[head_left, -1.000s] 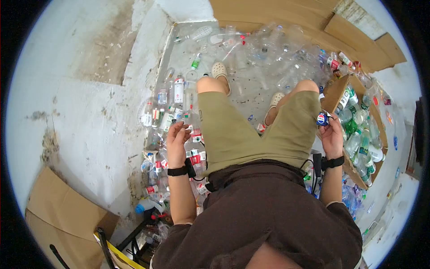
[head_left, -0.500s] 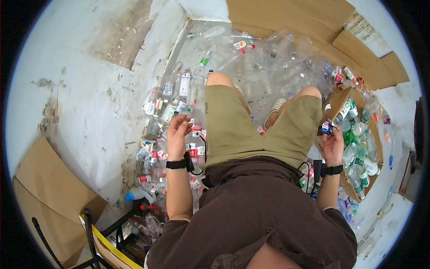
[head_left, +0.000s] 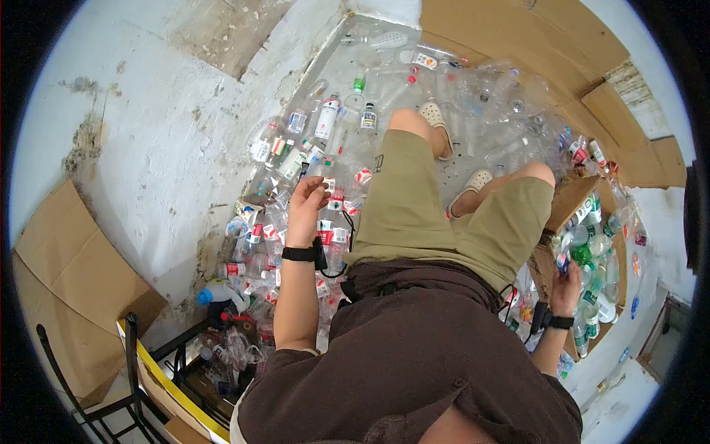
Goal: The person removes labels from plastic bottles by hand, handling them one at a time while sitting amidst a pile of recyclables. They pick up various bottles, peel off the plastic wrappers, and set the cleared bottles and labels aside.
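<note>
My right hand [head_left: 565, 290] is at the near left side of a cardboard box [head_left: 563, 201] of plastic bottles. Its fingers are closed on a small blue Pepsi-labelled item [head_left: 562, 262], whose full shape I cannot make out. Green-labelled and clear bottles [head_left: 584, 251] lie in the box just beyond those fingers. My left hand [head_left: 306, 211] is raised over a heap of red-labelled bottles [head_left: 334, 235] beside my left leg. Its fingers are loosely bent and apart, with nothing in them.
Many clear bottles [head_left: 488, 111] cover the floor ahead, around my feet. Cardboard sheets [head_left: 510, 33] line the far wall. At the lower left stand a black-framed rack [head_left: 133, 370] and a yellow-edged box [head_left: 159, 381] beside a leaning cardboard sheet [head_left: 78, 281]. A stained white wall [head_left: 170, 148] runs along the left.
My right hand has lowered the blue Pepsi-labelled item toward the box's near side. My legs have shifted, so both shoes show more, and the view has turned slightly. My left hand stays raised.
</note>
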`<state>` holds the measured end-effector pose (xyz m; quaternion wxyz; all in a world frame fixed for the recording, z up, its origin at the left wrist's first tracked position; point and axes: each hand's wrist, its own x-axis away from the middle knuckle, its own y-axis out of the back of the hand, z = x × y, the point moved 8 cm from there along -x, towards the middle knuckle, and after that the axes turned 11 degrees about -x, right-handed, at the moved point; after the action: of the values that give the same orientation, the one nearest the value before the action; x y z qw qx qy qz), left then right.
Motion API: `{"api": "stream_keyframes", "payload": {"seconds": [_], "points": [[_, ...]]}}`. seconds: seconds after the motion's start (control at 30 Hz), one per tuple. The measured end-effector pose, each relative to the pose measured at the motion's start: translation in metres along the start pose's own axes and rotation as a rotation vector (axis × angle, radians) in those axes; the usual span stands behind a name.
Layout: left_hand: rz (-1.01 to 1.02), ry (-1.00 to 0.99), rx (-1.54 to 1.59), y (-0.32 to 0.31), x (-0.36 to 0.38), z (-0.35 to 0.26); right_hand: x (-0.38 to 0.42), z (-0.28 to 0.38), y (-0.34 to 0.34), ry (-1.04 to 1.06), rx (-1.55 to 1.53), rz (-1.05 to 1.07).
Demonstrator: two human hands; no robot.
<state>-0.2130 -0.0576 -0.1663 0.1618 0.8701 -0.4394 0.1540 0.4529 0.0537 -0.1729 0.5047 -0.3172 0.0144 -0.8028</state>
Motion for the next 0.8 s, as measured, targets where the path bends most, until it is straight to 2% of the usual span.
{"api": "stream_keyframes", "payload": {"seconds": [0.1, 0.17, 0.23, 0.27, 0.3, 0.37, 0.4, 0.47, 0.5, 0.53, 0.57, 0.63, 0.67, 0.7, 0.77, 0.8], "points": [[-0.019, 0.024, 0.000, 0.010, -0.007, 0.010, 0.020, -0.012, 0.054, -0.110, 0.292, -0.005], [-0.024, 0.033, 0.015, 0.019, -0.014, 0.022, 0.013, -0.032, 0.162, -0.261, 0.595, -0.025], [-0.062, 0.073, 0.025, 0.030, -0.023, 0.036, 0.029, -0.062, 0.257, -0.180, 0.906, 0.081], [-0.080, 0.092, 0.023, 0.032, -0.025, 0.037, 0.023, -0.057, 0.318, -0.178, 0.912, 0.079], [-0.079, 0.096, 0.026, 0.034, -0.029, 0.040, 0.039, -0.087, 0.345, -0.288, 1.218, 0.250], [-0.074, 0.138, -0.029, 0.036, -0.039, 0.051, 0.085, -0.119, 0.451, -0.526, 1.812, 0.618], [-0.057, 0.146, -0.053, 0.032, -0.043, 0.048, 0.087, -0.117, 0.444, -0.534, 1.813, 0.617], [-0.012, 0.167, -0.096, 0.022, -0.059, 0.044, 0.096, -0.101, 0.417, -0.641, 1.561, 0.251], [0.026, 0.183, -0.133, 0.015, -0.069, 0.044, 0.078, -0.086, 0.379, -0.653, 1.562, 0.247], [0.038, 0.177, -0.175, 0.011, -0.083, 0.049, 0.074, -0.073, 0.363, -0.726, 0.907, -0.073], [0.033, 0.191, -0.178, 0.007, -0.100, 0.056, 0.076, -0.091, 0.294, -0.730, 0.242, -0.363], [0.152, 0.273, -0.297, -0.009, -0.137, 0.077, 0.024, -0.082, 0.196, -0.617, 0.060, 0.140], [0.149, 0.289, -0.301, -0.014, -0.157, 0.085, 0.019, -0.049, 0.149, -0.630, 0.066, 0.132], [0.193, 0.313, -0.344, -0.023, -0.175, 0.096, 0.013, -0.040, 0.038, -0.384, 0.351, -0.064], [0.233, 0.353, -0.387, -0.033, -0.218, 0.134, -0.013, -0.017, -0.058, -0.311, 0.351, 0.027], [0.220, 0.338, -0.545, -0.031, -0.246, 0.166, -0.026, -0.010, -0.112, -0.290, 0.368, 0.122]]}}
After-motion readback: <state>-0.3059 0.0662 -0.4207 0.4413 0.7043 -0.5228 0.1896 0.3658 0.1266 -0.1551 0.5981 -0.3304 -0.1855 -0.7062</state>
